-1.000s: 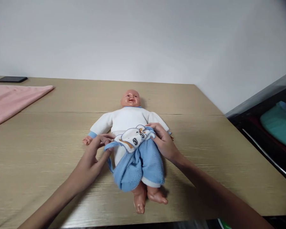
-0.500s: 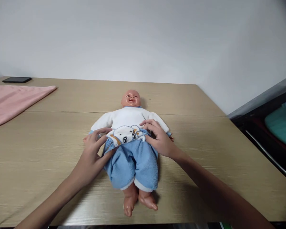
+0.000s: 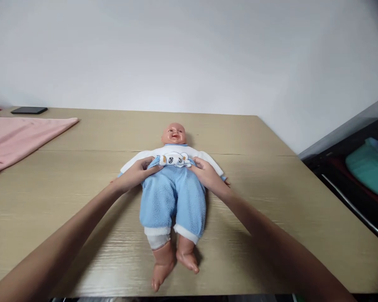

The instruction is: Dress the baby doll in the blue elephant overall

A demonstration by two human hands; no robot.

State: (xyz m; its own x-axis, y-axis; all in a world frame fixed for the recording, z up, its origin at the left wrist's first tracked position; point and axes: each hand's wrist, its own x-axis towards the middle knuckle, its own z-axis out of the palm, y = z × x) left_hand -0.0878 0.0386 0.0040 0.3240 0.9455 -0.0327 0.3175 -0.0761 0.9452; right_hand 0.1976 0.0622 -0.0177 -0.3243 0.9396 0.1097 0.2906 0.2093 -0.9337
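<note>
A baby doll (image 3: 174, 134) lies on its back on the wooden table, head away from me and bare feet towards me. It wears a white top (image 3: 134, 161) with blue trim and fluffy blue trousers (image 3: 159, 197) with white cuffs. At the doll's waist, the upper front with an animal face (image 3: 175, 160) is bunched up over the belly. My left hand (image 3: 138, 173) pinches its left edge, thumb below and fingers above. On the opposite edge, my right hand (image 3: 207, 171) grips the same cloth in a similar way.
A pink cloth (image 3: 22, 136) lies on the left part of the table (image 3: 91, 180). Behind it sits a dark flat phone-like object (image 3: 29, 110). A white wall rises at the back. Teal fabric (image 3: 370, 167) rests on a dark piece of furniture at the right.
Both hands have pulled the trousers' waist up towards the doll's chest. The trouser legs are straighter, and a pale band shows below one cuff.
</note>
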